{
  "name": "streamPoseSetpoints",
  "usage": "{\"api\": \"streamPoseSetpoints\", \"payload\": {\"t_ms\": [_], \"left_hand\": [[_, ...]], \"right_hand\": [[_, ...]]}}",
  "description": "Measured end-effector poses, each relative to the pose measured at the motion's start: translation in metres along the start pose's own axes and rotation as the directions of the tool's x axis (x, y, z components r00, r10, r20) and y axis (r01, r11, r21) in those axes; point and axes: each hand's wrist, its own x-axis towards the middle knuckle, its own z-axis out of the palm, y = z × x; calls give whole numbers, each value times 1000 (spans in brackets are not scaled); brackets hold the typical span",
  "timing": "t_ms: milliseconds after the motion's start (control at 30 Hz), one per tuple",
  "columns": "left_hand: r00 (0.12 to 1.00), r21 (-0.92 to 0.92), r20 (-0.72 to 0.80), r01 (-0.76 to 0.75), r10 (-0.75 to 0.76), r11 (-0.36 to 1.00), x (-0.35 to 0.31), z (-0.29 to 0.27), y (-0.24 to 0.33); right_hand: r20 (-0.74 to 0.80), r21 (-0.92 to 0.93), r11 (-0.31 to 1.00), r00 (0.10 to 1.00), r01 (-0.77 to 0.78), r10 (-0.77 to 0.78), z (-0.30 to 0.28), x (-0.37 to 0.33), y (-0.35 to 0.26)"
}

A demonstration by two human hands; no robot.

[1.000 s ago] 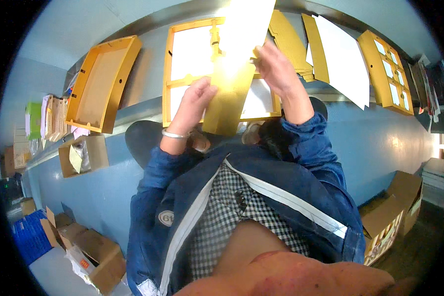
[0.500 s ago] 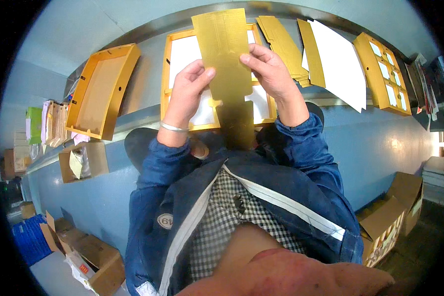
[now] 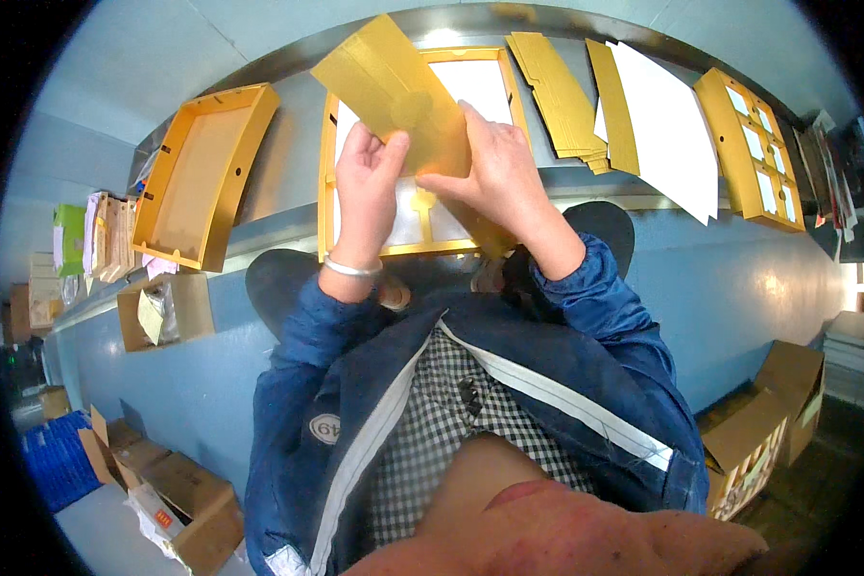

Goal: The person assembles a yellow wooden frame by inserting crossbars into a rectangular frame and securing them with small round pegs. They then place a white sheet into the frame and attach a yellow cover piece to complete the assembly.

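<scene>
A long gold cardboard strip (image 3: 394,82) is tilted in the air between my two hands, its top leaning left. My left hand (image 3: 370,178) is closed on its left edge, thumb against the face. On the right edge my right hand (image 3: 490,173) grips it, thumb stretched across the strip and fingers partly behind it. Beneath lies a yellow box tray (image 3: 512,86) with white panels and a divider; the strip and hands hide part of it.
An empty-looking yellow box (image 3: 187,182) stands left. To the right lie a gold cardboard stack (image 3: 557,96), white sheets (image 3: 658,115) and a yellow box with white windows (image 3: 751,144). Cardboard cartons (image 3: 178,499) sit lower left, with another carton (image 3: 763,422) lower right.
The gold cardboard strip has turned from nearly upright to a slant, top to the left. My right hand has moved lower and left; my left hand has shifted slightly.
</scene>
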Motion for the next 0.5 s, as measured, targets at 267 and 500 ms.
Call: {"api": "streamPoseSetpoints", "payload": {"t_ms": [267, 500], "left_hand": [[999, -97, 49, 3, 2, 995, -26, 4, 0], [769, 853, 396, -511, 502, 109, -16, -30, 59]], "right_hand": [[336, 125, 990, 941, -71, 25, -6, -4, -7], [505, -72, 994, 863, 78, -31, -27, 1, 13]]}}
